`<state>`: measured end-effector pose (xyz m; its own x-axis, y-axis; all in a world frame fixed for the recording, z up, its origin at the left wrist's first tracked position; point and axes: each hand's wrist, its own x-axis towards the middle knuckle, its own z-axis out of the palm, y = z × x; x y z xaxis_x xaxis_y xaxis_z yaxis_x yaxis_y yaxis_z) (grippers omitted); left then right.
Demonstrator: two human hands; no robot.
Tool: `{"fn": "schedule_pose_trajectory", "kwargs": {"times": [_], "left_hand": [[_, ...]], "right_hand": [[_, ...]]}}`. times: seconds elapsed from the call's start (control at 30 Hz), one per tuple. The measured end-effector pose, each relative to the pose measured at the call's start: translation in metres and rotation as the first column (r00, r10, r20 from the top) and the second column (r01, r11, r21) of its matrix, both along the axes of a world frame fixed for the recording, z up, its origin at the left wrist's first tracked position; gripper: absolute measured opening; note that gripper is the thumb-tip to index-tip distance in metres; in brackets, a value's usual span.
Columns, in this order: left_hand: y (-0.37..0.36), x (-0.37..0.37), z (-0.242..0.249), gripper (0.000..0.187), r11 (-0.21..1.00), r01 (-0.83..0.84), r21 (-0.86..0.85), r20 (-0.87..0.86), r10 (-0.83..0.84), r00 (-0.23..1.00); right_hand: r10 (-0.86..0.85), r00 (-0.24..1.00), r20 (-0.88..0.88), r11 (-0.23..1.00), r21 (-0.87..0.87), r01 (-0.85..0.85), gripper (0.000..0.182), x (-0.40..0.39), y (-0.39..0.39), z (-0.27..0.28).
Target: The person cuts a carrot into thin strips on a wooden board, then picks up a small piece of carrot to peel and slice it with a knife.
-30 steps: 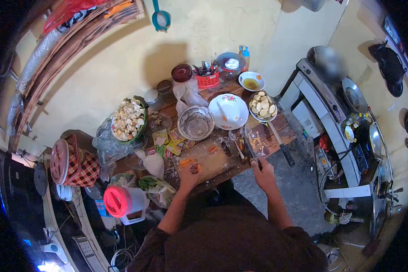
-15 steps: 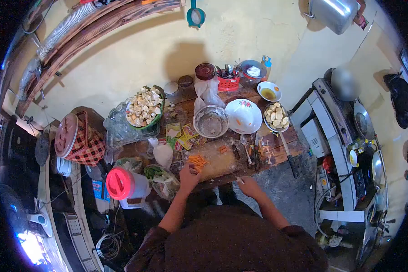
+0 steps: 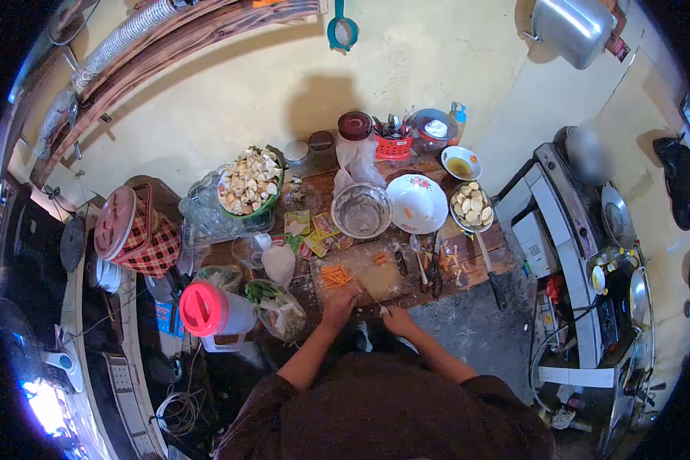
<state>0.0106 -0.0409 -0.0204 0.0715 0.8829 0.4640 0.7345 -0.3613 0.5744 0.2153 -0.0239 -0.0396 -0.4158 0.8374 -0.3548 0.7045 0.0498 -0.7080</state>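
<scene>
My left hand (image 3: 340,305) rests at the front edge of the wooden cutting board (image 3: 364,284), just below a pile of orange strips (image 3: 335,275); whatever its fingers hold is too small to tell. My right hand (image 3: 395,318) is closed on the handle of a knife (image 3: 376,301), whose thin blade points toward my left hand. Small orange pieces (image 3: 380,258) lie farther back on the board. Behind it stand a floury metal bowl (image 3: 361,211) and a white flowered plate (image 3: 416,203) with a few orange bits on it.
A pan of pale slices (image 3: 472,207) and a small bowl of yellow liquid (image 3: 461,164) are at the right. On the left are a green basket of chopped pieces (image 3: 250,184), a red-lidded jug (image 3: 217,310) and plastic bags (image 3: 278,309). A stove stands farther right.
My left hand has moved right and toward me, away from the orange strips. My right hand has moved left, bringing the knife to the board's front edge. The view has shifted slightly.
</scene>
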Motion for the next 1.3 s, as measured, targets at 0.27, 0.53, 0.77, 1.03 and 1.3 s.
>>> {"fn": "schedule_pose_trajectory", "kwargs": {"times": [0.27, 0.53, 0.77, 1.03, 1.3], "left_hand": [[0.009, -0.006, -0.013, 0.007, 0.996, -0.079, -0.033, 0.075, 0.082, 0.994], [0.009, -0.009, -0.009, 0.011, 0.999, -0.003, 0.034, 0.102, 0.000, 0.995], [0.009, -0.004, 0.003, 0.010, 0.999, 0.008, -0.047, 0.130, -0.002, 0.992], [0.018, 0.004, -0.007, 0.012, 0.999, 0.050, -0.016, 0.244, -0.045, 0.969], [0.016, -0.003, -0.008, 0.015, 0.994, 0.096, -0.053, 0.186, -0.085, 0.979]], "right_hand": [[-0.088, 0.996, -0.019, 0.984, 0.155, 0.090, 0.033, -0.020, -0.012, 0.046], [-0.066, 0.995, 0.079, 0.976, 0.212, 0.048, 0.032, -0.036, -0.018, 0.076], [-0.080, 0.984, 0.159, 0.981, 0.190, 0.049, 0.033, -0.039, -0.019, 0.080], [-0.087, 0.987, 0.139, 0.974, 0.219, 0.055, 0.032, -0.030, -0.019, 0.078], [-0.011, 0.980, 0.197, 0.970, 0.241, -0.038, 0.033, -0.042, -0.019, 0.099]]}}
